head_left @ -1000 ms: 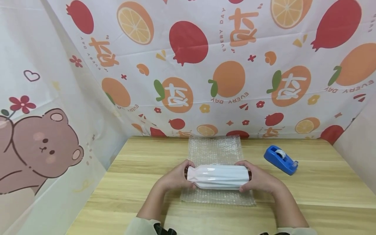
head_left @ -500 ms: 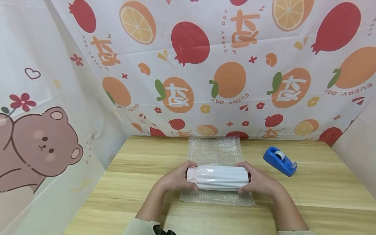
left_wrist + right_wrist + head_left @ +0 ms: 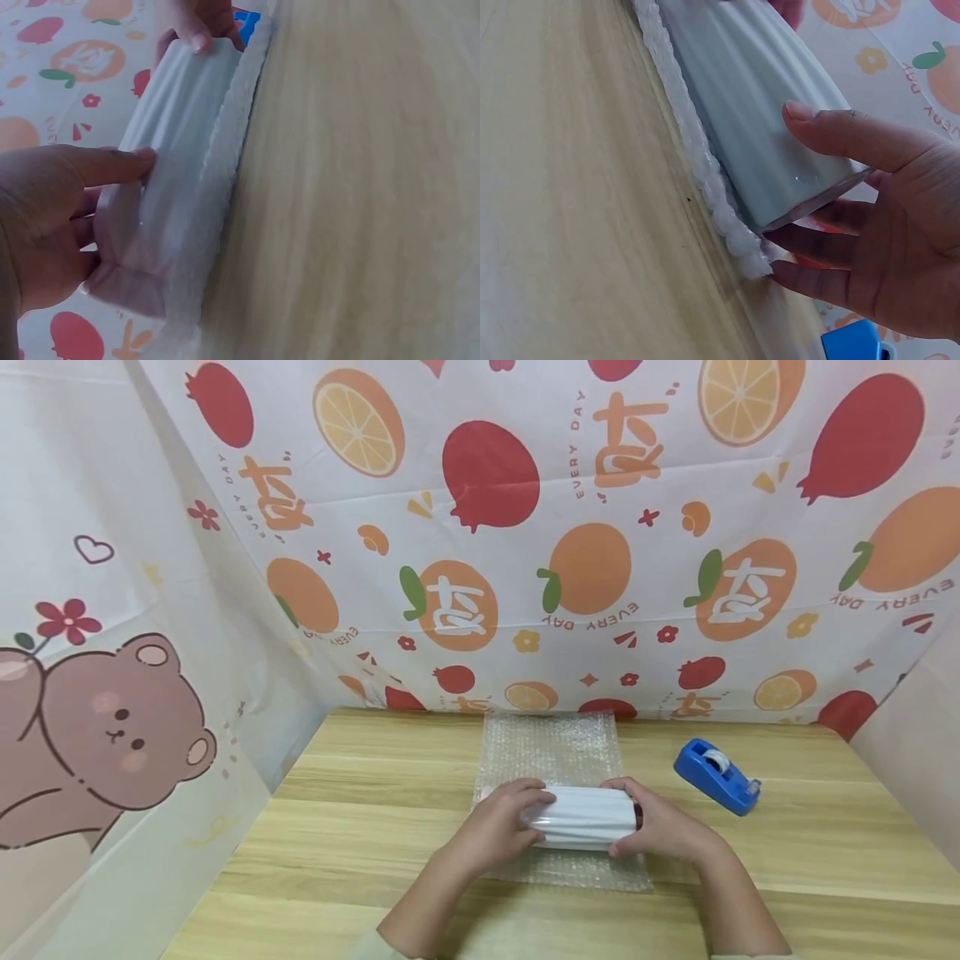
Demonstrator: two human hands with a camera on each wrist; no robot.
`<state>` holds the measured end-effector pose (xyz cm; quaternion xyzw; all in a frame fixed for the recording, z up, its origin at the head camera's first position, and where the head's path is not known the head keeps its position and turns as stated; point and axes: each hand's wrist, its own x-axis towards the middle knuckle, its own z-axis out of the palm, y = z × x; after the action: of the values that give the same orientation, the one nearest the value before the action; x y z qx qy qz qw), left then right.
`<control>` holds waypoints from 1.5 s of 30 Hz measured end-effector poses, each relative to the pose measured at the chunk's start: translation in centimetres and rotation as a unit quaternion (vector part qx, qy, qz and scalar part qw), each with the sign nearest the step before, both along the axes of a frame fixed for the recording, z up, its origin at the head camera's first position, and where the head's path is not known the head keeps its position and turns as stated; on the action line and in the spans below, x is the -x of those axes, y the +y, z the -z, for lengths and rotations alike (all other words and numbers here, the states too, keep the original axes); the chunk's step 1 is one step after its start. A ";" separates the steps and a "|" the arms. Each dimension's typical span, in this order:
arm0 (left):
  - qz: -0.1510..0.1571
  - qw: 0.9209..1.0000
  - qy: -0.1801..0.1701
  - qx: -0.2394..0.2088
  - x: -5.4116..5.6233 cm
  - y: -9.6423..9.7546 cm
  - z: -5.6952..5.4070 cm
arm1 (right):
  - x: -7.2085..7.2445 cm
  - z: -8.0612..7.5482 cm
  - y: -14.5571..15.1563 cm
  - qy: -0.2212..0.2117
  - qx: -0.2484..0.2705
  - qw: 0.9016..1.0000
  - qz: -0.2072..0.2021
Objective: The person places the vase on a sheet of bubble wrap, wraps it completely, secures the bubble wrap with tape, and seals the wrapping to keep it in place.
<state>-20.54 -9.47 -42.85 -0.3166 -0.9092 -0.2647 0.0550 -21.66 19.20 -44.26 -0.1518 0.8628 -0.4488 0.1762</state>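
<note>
A glossy ribbed vase (image 3: 585,818), pale blue-white shading to pink at its left end, lies sideways on a sheet of bubble wrap (image 3: 551,747). My left hand (image 3: 497,828) holds it left of its middle, thumb on the near side and fingers over the far side, covering much of the pink end in the head view. Around the right end, my right hand (image 3: 663,828) keeps a grip. In the right wrist view its thumb presses the vase's side (image 3: 757,105) while the other fingers reach past the base, next to the bubble wrap's edge (image 3: 709,187).
A blue tape dispenser (image 3: 717,775) with a roll of tape stands on the wooden table (image 3: 375,785), right of the bubble wrap. Behind the table hangs a fruit-printed cloth (image 3: 555,468), and a bear-printed cloth (image 3: 135,718) hangs at the left.
My left hand has slid rightward from the vase's left end toward its middle. My right hand stays at the right end, and the vase lies in nearly the same place.
</note>
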 end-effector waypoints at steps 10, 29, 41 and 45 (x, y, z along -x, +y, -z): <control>0.001 0.999 -0.021 -0.029 0.2 0.0 0.5 | -2.5 -1.5 2.0 0.028 -0.123 0.991 0.034; 0.008 0.998 -0.034 -0.045 0.4 -0.2 0.8 | -4.3 -0.2 0.0 -0.019 -0.160 0.987 -0.026; 0.016 0.999 -0.020 -0.023 0.5 -0.2 0.6 | -3.1 -1.0 2.3 0.039 -0.070 0.994 -0.074; 0.020 1.000 -0.004 0.006 0.4 -0.3 0.6 | -2.8 -1.5 2.5 0.055 -0.077 0.994 -0.054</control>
<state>-20.93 -9.75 -43.43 -0.3343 -0.9042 -0.2619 0.0444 -18.84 21.68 -42.80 -0.2085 0.8939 -0.3617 0.1631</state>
